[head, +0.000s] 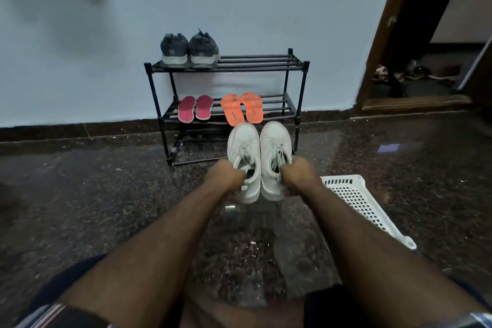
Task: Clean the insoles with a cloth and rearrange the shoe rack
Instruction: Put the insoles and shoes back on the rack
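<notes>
Left hand [225,176] fingers curl into the left white sneaker [245,160], right hand [299,173] fingers grasp the right white sneaker [274,154], both held just before the black rack [298,104]. Orange insoles [241,109] and pink insoles [195,108] lie on the middle shelf, print unreadable; grey shoes [189,49] on top. White basket [364,202] right.

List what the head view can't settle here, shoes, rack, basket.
- Fingers of the left hand and right hand: curled into the white shoes, tips hidden.
- Bottom shelf of the shoe rack: right part blocked by the shoes.
- Print on the orange insoles: too small.
- White basket: near side covered by the right forearm, contents unseen.
- Footwear in the doorway: dark, blurred.
</notes>
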A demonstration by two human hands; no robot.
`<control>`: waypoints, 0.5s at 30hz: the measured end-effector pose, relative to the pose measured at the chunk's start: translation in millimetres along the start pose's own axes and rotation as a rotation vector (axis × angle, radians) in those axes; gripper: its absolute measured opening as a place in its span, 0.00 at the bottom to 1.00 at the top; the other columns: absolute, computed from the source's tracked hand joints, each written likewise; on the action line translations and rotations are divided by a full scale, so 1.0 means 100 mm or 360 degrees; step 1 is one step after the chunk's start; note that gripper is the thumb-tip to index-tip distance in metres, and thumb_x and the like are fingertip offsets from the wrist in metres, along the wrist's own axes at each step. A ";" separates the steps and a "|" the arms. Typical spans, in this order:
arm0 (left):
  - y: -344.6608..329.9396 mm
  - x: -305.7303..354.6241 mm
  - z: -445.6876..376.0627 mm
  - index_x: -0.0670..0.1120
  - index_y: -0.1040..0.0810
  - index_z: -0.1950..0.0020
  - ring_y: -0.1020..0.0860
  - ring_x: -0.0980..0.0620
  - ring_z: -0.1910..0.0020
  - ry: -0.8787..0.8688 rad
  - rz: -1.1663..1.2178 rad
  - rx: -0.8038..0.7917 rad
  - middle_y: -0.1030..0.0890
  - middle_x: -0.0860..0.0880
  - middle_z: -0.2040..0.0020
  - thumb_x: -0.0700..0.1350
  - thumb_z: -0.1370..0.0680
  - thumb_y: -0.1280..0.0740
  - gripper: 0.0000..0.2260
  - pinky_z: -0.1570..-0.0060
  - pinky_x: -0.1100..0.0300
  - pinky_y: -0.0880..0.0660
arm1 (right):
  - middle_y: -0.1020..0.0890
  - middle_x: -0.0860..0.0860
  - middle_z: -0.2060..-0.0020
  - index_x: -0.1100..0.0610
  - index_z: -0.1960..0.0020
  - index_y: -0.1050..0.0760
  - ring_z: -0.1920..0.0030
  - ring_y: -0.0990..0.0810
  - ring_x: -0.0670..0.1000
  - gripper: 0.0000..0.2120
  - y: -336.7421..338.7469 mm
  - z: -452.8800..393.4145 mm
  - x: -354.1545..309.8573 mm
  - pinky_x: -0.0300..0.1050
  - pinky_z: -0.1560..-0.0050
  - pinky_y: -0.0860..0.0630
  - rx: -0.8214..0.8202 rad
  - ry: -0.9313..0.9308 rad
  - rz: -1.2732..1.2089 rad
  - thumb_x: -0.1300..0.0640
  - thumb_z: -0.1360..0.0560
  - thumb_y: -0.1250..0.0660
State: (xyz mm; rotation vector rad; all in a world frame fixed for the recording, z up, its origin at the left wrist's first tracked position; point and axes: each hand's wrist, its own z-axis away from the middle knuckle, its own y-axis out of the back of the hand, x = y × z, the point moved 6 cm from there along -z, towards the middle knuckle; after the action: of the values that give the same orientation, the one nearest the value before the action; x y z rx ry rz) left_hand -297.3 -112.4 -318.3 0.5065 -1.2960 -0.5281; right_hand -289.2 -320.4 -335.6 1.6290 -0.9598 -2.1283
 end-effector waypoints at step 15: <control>1.32 2.21 -2.11 0.38 0.21 0.50 0.17 0.45 0.68 -0.0460 0.0573 0.0380 0.18 0.40 0.58 0.38 0.26 0.32 0.06 0.64 0.44 0.17 | 0.20 0.54 0.61 0.56 0.59 0.25 0.65 0.20 0.54 0.06 1.40 -2.16 -2.46 0.46 0.70 0.20 0.0292 0.0586 -0.0308 0.54 0.28 0.36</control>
State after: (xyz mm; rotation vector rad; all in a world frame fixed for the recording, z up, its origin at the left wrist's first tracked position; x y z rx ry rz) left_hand -38.0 -135.7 -110.5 0.3880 -1.6965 -0.1475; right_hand -31.6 -347.4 -91.4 2.1869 -0.9290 -1.7959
